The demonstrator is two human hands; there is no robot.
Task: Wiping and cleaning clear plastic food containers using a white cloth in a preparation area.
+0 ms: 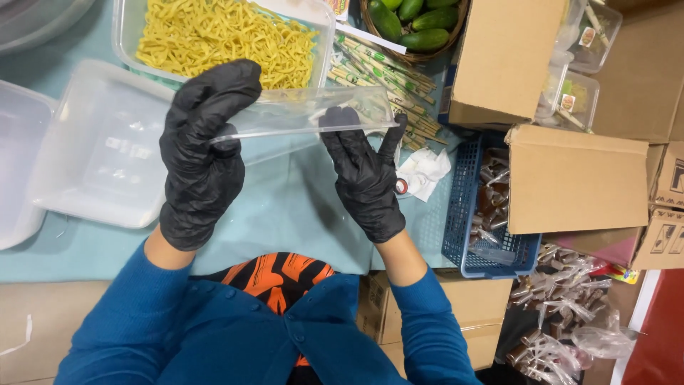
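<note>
A person in a blue cardigan and black gloves holds a clear lid [306, 114] edge-on above the table [299, 214], which is covered in pale blue. The left hand [203, 153] has its grip clenched on the lid's left end, fingers curled over the top edge. The right hand [367, 175] supports the right end, fingers [349, 146] spread flat behind the plastic and the thumb up at the corner, grasping it loosely.

Just behind the lid stands a clear tub [128, 32] filled with yellow noodles [228, 39]. To the left, an empty tray [107, 142] rests on the table, with another container [18, 164] at the frame's edge. Wrapped chopsticks [385, 71] lie in a pile to the right of the noodles, beneath a basket [456, 32] of cucumbers [410, 21]. A crumpled white wrapper [424, 171] sits beside the right hand. Further right, a blue crate [456, 214] holds small brown sachets [491, 199], and cardboard boxes [577, 178] crowd that side.
</note>
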